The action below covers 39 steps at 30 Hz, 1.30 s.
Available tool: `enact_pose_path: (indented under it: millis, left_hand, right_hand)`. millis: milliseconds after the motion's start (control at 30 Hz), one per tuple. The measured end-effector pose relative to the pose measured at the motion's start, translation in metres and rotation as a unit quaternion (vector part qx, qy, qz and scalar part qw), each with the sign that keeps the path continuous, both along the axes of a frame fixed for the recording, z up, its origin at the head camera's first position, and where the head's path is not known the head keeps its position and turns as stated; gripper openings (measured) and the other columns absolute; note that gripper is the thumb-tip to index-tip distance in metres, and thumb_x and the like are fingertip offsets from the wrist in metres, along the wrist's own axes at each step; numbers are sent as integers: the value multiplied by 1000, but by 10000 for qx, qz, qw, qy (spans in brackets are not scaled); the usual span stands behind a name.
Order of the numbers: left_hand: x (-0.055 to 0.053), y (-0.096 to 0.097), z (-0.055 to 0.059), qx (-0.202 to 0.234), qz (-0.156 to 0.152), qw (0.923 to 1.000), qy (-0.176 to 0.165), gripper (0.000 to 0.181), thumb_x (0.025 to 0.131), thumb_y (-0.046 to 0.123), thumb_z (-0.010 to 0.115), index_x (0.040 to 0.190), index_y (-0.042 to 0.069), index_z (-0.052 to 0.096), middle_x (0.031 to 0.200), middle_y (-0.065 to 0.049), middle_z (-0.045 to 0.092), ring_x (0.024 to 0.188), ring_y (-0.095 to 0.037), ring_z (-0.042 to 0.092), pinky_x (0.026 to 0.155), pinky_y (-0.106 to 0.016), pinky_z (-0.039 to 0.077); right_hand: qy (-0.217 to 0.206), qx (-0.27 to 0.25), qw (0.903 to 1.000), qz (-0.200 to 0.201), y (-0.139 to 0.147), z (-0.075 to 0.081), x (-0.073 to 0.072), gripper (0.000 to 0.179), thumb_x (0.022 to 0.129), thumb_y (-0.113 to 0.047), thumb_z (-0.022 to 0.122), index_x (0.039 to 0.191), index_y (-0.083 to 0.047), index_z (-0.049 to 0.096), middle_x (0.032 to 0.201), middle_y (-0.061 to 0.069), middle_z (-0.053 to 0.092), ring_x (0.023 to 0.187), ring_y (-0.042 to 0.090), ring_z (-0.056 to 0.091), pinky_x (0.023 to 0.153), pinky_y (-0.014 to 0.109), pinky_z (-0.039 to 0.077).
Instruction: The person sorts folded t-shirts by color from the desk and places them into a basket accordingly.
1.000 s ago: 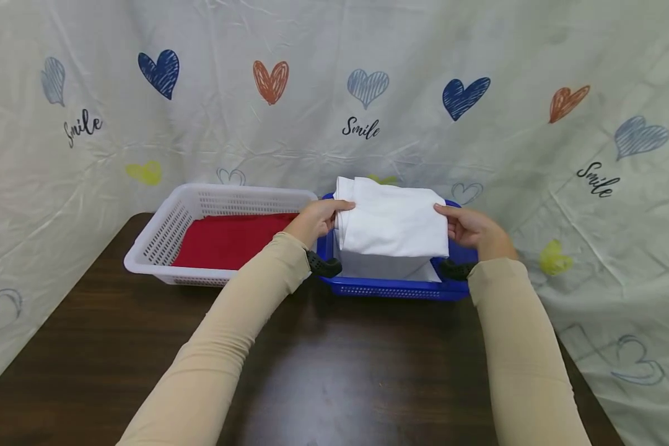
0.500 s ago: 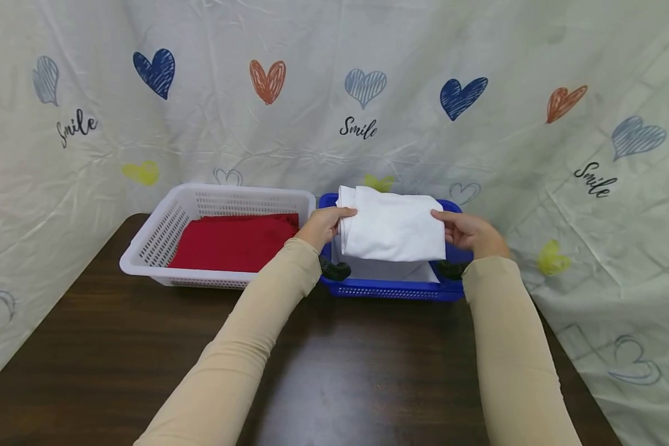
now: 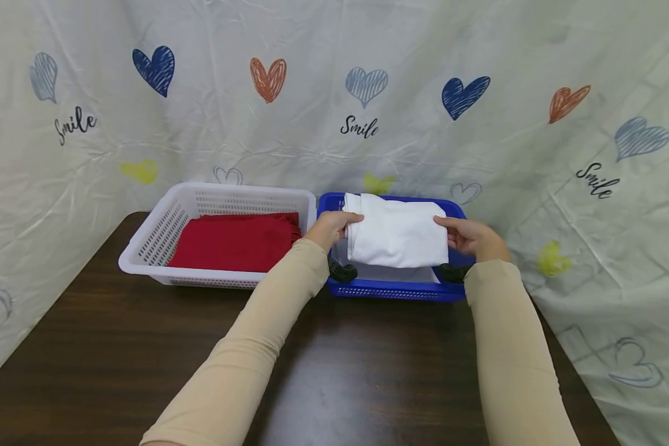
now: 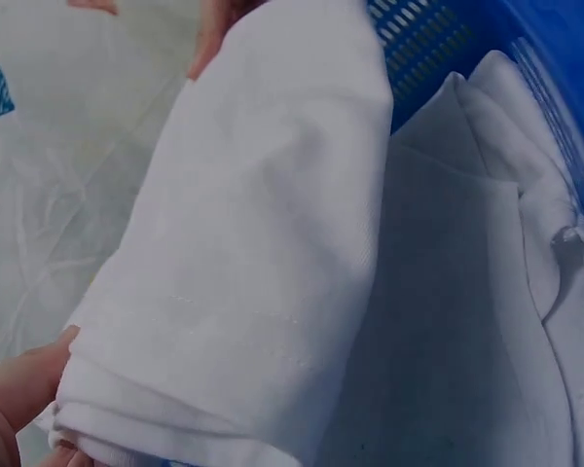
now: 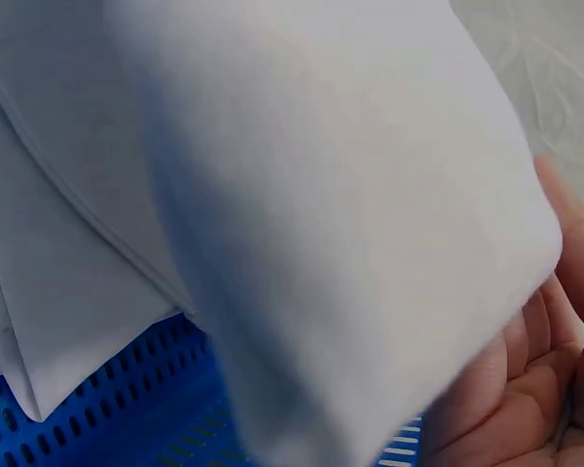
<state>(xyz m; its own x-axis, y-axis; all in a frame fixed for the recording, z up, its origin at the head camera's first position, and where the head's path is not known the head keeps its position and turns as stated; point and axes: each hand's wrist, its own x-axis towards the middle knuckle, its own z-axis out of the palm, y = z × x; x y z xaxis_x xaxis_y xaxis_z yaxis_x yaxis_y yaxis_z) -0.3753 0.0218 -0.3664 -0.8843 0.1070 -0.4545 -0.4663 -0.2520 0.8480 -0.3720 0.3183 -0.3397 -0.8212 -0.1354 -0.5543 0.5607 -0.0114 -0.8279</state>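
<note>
A folded white cloth (image 3: pixel 398 232) is held over the blue basket (image 3: pixel 396 291). Its left edge is pinched by my left hand (image 3: pixel 329 227), thumb on top of the layers. My right hand (image 3: pixel 468 235) grips the opposite edge, thumb above and fingers curled beneath. In the left wrist view, another folded white cloth (image 4: pixel 438 321) lies inside the basket, below and apart from the held one's near side. The basket's far part is mostly covered by the held cloth in the head view.
Left of the blue basket stands a white basket (image 3: pixel 139 263) with folded red cloth (image 3: pixel 231 243) in it. Both rest on a dark wooden table (image 3: pixel 334 371). A pale curtain (image 3: pixel 312 148) with printed hearts hangs close behind them.
The held white cloth has come down toward the blue basket and slightly nearer to me, with both hands keeping their grip. The left arm has shifted a little to the right.
</note>
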Motion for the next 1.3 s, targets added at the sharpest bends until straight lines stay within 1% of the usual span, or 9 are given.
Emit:
enact_pose_path:
  millis: [67, 233, 333, 667, 833, 1033, 1167, 1267, 1300]
  left_hand:
    - [1, 2, -1, -86, 4, 10000, 1, 56, 87, -3, 71, 140, -4, 50, 128, -11, 64, 75, -11, 60, 75, -22, 58]
    - [3, 3, -2, -348, -105, 9993, -58, 51, 87, 1, 73, 135, -3, 56, 81, 1, 59, 55, -6, 50, 52, -16, 45]
    - [2, 4, -2, -335, -269, 9990, -146, 46, 88, 2, 73, 132, -2, 60, 68, 3, 56, 47, -5, 43, 47, -15, 38]
    - [0, 9, -12, -373, -394, 9978, -385, 44, 88, 3, 73, 131, 0, 62, 62, 3, 49, 46, -6, 38, 47, -17, 36]
    - [-1, 12, -22, -28, -387, 9973, -616, 45, 89, -3, 70, 132, -2, 59, 82, -3, 63, 58, -8, 56, 54, -16, 50]
    - [-4, 14, -25, 64, -506, 9963, -694, 49, 91, -4, 65, 139, -2, 52, 98, -5, 63, 71, -11, 58, 59, -16, 52]
    - [-86, 27, -106, -51, -526, 9946, -895, 44, 82, -7, 74, 124, 3, 64, 102, -6, 70, 80, -14, 68, 68, -22, 59]
    - [-137, 37, -159, -252, -476, 9937, -979, 34, 75, -7, 81, 106, 2, 69, 96, -8, 74, 85, -18, 73, 74, -27, 62]
    - [-132, 36, -154, -297, -471, 9938, -958, 29, 77, -7, 79, 103, 1, 69, 93, -8, 73, 81, -18, 72, 71, -27, 61]
  right_hand:
    - [-43, 65, 10000, 42, 1, 0, 1, 27, 99, -23, 60, 77, -14, 72, 72, -2, 74, 65, 8, 71, 63, 19, 59]
    - [-91, 135, 9998, 77, 4, -1, 4, 30, 100, -21, 59, 74, -14, 72, 70, -2, 74, 65, 8, 71, 64, 19, 60]
    - [-81, 141, 9998, 125, 7, -2, 6, 31, 101, -21, 58, 74, -15, 72, 70, -3, 74, 65, 7, 71, 64, 19, 59]
    - [-221, 149, 9994, 207, 11, -10, 6, 31, 101, -22, 57, 75, -15, 72, 72, -3, 73, 66, 7, 71, 66, 19, 60]
    - [-219, 295, 9985, 405, 11, -16, 5, 32, 102, -21, 55, 75, -16, 72, 73, -4, 73, 68, 6, 70, 68, 19, 60]
    - [-213, 507, 9972, 515, 11, -15, 4, 32, 102, -21, 55, 75, -17, 72, 73, -5, 73, 69, 6, 70, 69, 19, 60]
    - [-201, 683, 9954, 646, 11, -15, 4, 31, 102, -20, 55, 76, -18, 72, 73, -6, 72, 70, 5, 70, 70, 20, 60]
    - [-155, 772, 9946, 678, 11, -15, 4, 33, 102, -17, 54, 75, -19, 72, 73, -6, 72, 70, 5, 69, 71, 20, 60]
    - [-142, 778, 9946, 676, 11, -15, 4, 33, 103, -16, 54, 75, -19, 72, 73, -6, 72, 70, 5, 69, 71, 20, 60]
